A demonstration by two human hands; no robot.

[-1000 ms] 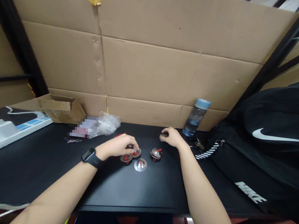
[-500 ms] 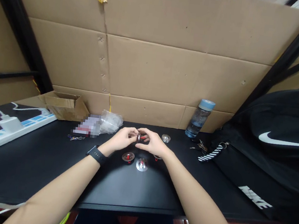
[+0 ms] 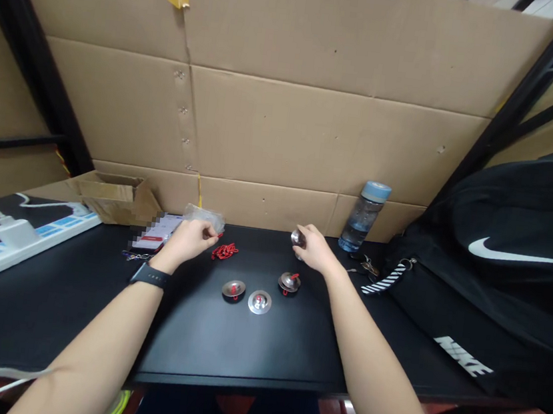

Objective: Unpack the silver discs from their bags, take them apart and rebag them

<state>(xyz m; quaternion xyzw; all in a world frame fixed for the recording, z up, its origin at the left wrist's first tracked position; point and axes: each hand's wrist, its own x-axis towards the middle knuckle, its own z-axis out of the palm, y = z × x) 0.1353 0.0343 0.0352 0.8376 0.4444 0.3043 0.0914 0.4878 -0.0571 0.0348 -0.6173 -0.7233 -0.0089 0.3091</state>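
Note:
My left hand (image 3: 190, 241) is pinched closed at the left, with a bit of red cord (image 3: 220, 234) showing at the fingertips. Just right of it lies a small heap of red cords (image 3: 225, 250). My right hand (image 3: 314, 248), towards the back, grips a small metal finger cymbal (image 3: 297, 238) on edge between thumb and fingers. Nearer me, a domed cymbal with a red loop (image 3: 233, 289) rests on the black table. Beside it sits a shiny flat-rimmed cymbal (image 3: 259, 303). To their right, two red-looped cymbals (image 3: 289, 281) appear stacked.
A water bottle (image 3: 363, 218) and keys (image 3: 369, 265) stand by a black backpack (image 3: 510, 276) on the right. At left are a white power strip (image 3: 24, 246), an open cardboard box (image 3: 119, 200) and a clear plastic bag (image 3: 205, 216). Cardboard (image 3: 275, 133) walls the back.
My hands have parted from the middle. The left moved left with a bit of red cord; the right moved right with a cymbal. The red cord heap and the stacked cymbals are now uncovered.

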